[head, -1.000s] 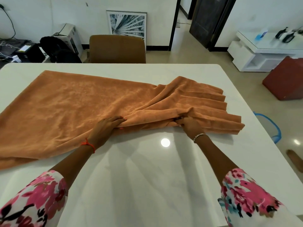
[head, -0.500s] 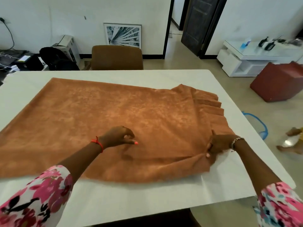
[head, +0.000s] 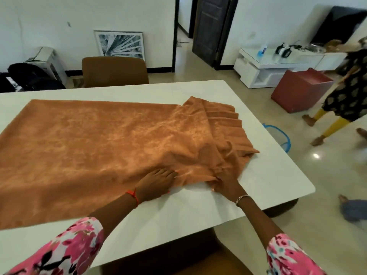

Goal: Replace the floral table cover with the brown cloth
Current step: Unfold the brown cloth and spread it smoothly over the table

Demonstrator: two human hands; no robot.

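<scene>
Head view: the soft, plush brown cloth (head: 103, 147) lies partly spread on the white glossy desk (head: 274, 171), pleated beyond the right hand (head: 226, 184) pinching its near edge. The left hand (head: 156, 183) presses flat, fingers together. Bare desk lies right and nearer.

Under both hands a brown cloth (head: 103, 147) of soft, matt, plush-looking fabric is seen, pleated beyond the right hand (head: 225, 182). Nearer than the hands the table (head: 178, 211) is shown as a smooth, glossy white surface. Printed floral cloth is worn as sleeves (head: 65, 251)
</scene>
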